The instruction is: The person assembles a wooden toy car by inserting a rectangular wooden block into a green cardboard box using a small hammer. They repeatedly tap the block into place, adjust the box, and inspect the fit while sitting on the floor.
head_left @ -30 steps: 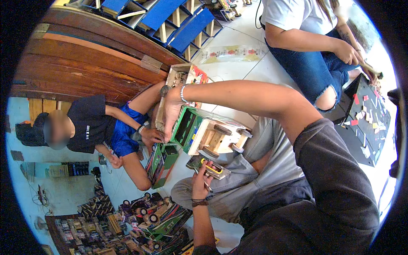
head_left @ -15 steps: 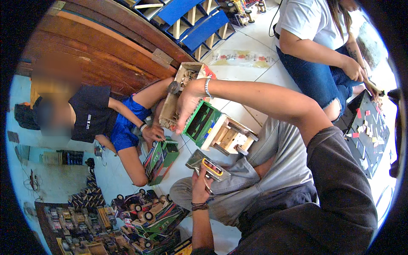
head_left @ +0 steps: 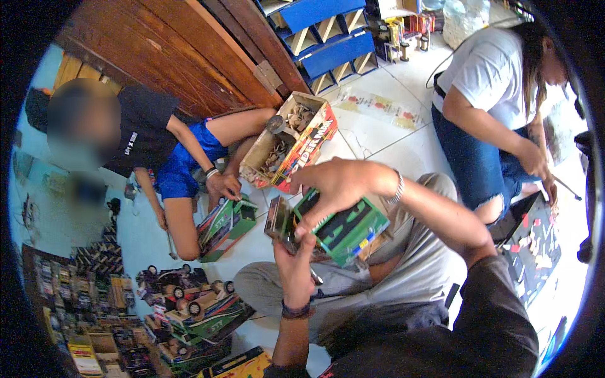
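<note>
My left hand (head_left: pixel 294 271) is closed round a silver staple gun (head_left: pixel 275 216), held upright beside the left end of a green wooden toy truck (head_left: pixel 353 230). My right hand (head_left: pixel 345 188) lies over the top of the truck and grips it, its thumb close to my left thumb. The truck is above my crossed legs, its green side with dark window shapes facing up. Part of its pale wooden underside shows at the right, and my right hand hides its far end.
Beyond the truck stands a wooden box (head_left: pixel 324 135) of small wood pieces. At left, a co-worker's hand (head_left: pixel 224 187) touches another green toy truck (head_left: pixel 228 228). Several finished toy trucks (head_left: pixel 192 309) lie lower left. At right, another person sits by a black board (head_left: pixel 529 252) with scraps.
My right hand has moved from beside the wooden box onto the truck, which is now turned with its green side up. My left hand has raised the staple gun to the truck's end.
</note>
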Tool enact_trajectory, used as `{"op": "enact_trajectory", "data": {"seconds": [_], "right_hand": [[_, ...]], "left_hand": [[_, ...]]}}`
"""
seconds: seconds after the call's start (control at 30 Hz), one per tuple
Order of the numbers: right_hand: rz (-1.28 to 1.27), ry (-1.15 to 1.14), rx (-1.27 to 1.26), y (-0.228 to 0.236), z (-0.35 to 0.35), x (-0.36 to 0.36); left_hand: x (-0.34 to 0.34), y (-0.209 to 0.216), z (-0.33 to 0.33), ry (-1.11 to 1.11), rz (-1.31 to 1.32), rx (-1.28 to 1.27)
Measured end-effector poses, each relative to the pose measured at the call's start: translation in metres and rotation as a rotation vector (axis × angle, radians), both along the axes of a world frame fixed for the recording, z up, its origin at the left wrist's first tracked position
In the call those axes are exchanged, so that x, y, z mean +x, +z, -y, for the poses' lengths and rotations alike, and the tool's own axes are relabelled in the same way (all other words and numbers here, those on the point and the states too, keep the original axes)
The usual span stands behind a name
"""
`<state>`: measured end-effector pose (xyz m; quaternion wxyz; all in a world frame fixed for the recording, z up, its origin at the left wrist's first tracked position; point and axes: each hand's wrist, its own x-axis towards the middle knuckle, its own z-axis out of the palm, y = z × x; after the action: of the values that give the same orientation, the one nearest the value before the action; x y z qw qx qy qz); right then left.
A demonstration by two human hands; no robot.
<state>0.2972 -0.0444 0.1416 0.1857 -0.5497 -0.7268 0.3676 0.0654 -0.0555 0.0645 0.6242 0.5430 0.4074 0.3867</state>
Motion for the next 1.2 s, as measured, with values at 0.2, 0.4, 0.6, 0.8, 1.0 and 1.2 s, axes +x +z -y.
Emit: {"op": "enact_trajectory", "data": {"seconds": [0.2, 0.4, 0.6, 0.8, 1.0, 1.2], "right_hand": [[0.019, -0.045, 0.247, -0.003, 0.042, 0.001], [-0.180, -0.130, 0.107, 0.001, 0.045, 0.002], [-0.536, -0.539, 0.264, -0.008, 0.049, -0.010], [-0.675, -0.918, 0.228, -0.018, 0.076, -0.016], [-0.840, -0.749, 0.099, -0.015, 0.098, -0.024], [-0.912, -0.581, 0.076, -0.019, 0.099, -0.019]], "left_hand": [[0.002, -0.006, 0.040, -0.004, 0.216, 0.018], [0.004, -0.007, 0.047, -0.025, 0.131, -0.089], [0.006, 0.008, 0.047, -0.069, 0.110, -0.128], [0.011, 0.022, 0.053, -0.028, 0.198, -0.100], [0.009, 0.024, 0.052, -0.091, 0.160, -0.203], [0.010, 0.028, 0.053, -0.059, 0.145, -0.254]]}}
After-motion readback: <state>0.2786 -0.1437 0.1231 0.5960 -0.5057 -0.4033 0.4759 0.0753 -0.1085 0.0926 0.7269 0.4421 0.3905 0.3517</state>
